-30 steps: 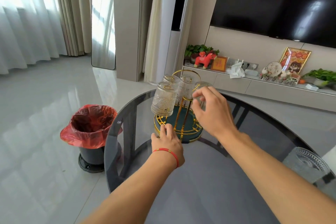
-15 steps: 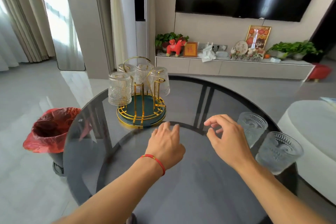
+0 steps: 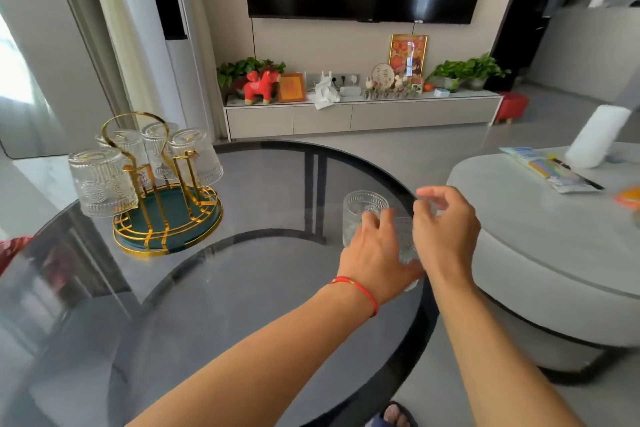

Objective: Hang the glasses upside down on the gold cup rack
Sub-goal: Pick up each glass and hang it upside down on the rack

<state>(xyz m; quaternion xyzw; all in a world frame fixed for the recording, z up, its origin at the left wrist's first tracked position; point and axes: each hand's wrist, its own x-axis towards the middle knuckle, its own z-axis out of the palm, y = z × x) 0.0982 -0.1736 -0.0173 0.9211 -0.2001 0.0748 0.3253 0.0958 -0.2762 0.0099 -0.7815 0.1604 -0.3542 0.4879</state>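
Observation:
The gold cup rack point(image 3: 152, 218) with a green base stands at the table's left, and several ribbed glasses point(image 3: 100, 184) hang upside down on its arms. Two more ribbed glasses stand upright near the table's right edge. The far glass point(image 3: 360, 208) is free, with my left fingertips just in front of it. My left hand point(image 3: 377, 253) wraps the left side of the near glass point(image 3: 403, 236), thumb low on its front. My right hand point(image 3: 446, 229) hovers at that glass's right side, its fingers curled and apart over the rim. Both hands hide much of the near glass.
The round dark glass table point(image 3: 263, 288) ends just right of the two glasses. A low grey-white table point(image 3: 540, 246) with papers sits close on the right. A red-lined bin point(image 3: 14, 250) shows at the left edge. A TV cabinet point(image 3: 360, 114) is behind.
My view swung right from the rack. Both hands left the rack and moved right across the table to the two upright glasses; my left hand has closed on the near one.

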